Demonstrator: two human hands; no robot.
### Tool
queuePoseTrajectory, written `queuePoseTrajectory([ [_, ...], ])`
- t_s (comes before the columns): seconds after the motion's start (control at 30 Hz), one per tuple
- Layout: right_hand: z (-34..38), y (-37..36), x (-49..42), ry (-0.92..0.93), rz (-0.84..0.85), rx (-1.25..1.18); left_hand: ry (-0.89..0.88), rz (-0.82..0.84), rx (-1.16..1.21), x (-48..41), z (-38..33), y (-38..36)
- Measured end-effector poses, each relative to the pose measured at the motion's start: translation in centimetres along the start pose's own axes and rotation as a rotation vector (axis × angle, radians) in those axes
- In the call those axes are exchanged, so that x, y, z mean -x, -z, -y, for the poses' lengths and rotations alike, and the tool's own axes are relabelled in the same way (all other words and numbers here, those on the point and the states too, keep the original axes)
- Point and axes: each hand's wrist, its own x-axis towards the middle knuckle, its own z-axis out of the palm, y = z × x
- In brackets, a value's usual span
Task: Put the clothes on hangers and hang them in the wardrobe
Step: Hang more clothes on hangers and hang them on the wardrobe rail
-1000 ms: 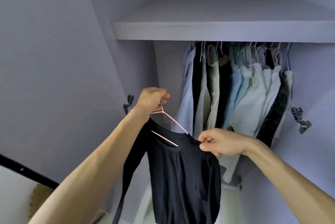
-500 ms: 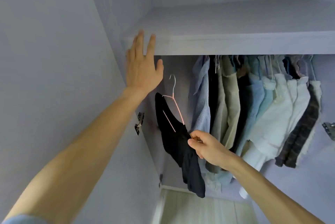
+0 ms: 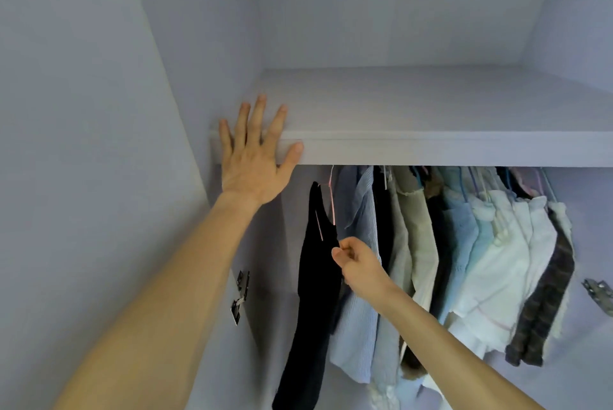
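A black garment (image 3: 315, 283) hangs on a thin pink hanger (image 3: 331, 200) at the left end of the wardrobe's row, its hook going up behind the shelf edge. My right hand (image 3: 356, 260) pinches the garment's shoulder edge just below the hanger's arm. My left hand (image 3: 255, 157) lies flat with fingers spread on the front edge of the white shelf (image 3: 431, 147), holding nothing. The rail itself is hidden behind the shelf.
Right of the black garment hang several clothes: a blue striped shirt (image 3: 361, 293), beige and white pieces (image 3: 418, 243), a dark plaid one (image 3: 547, 293). Door hinges sit on the left wall (image 3: 240, 297) and at the right (image 3: 600, 293).
My left hand let go of the hanger and went up to the shelf edge. The black garment moved up and back into the wardrobe, now hanging edge-on under the shelf, with my right hand on it.
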Motion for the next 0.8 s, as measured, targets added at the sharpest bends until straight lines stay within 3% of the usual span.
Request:
queuePoseTrajectory([
  [0.33,1.6,-0.5,-6.7,0.054,-0.211,0.083,0.026,0.007,-0.029,0.0,0.0,0.1],
  [0.8,-0.1,1.1,-10.8,-0.100,-0.167,0.328,0.027,-0.016,-0.063,0.0,-0.1,-0.2],
])
